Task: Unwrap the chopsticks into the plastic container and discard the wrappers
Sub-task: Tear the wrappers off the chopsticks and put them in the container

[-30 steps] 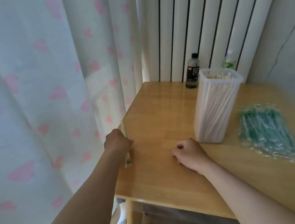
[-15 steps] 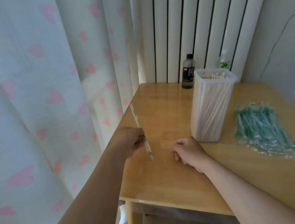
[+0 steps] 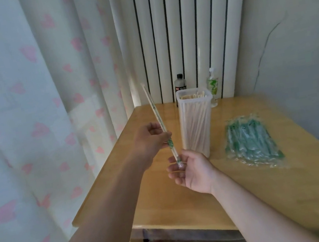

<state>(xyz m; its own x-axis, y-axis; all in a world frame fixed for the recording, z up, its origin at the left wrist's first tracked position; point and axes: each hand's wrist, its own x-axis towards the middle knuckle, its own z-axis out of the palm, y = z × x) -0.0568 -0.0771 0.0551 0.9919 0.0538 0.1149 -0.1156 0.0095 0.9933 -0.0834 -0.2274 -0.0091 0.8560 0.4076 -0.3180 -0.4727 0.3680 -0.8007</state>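
Head view is cutting off the lower part of the surface (image 3: 293,193), and the pile of wrapped chopsticks (image 3: 250,141) at its right is blurring into green and clear plastic, so its count cannot be told. The sticks standing in the plastic container (image 3: 196,123) are too crowded to count as well. Two bottles are standing behind that container, a dark bottle (image 3: 180,82) half hidden by it and a clear green-labelled bottle (image 3: 213,86).

One wrapped chopstick pair (image 3: 159,121) is being held above the surface, left of the container. Its long axis is leaning steeply, top end pointing up and away to the left, lower end toward the person. The left hand (image 3: 150,141) is pinching it near the green print. The right hand (image 3: 192,170) is pinching its lower tip with its grip.
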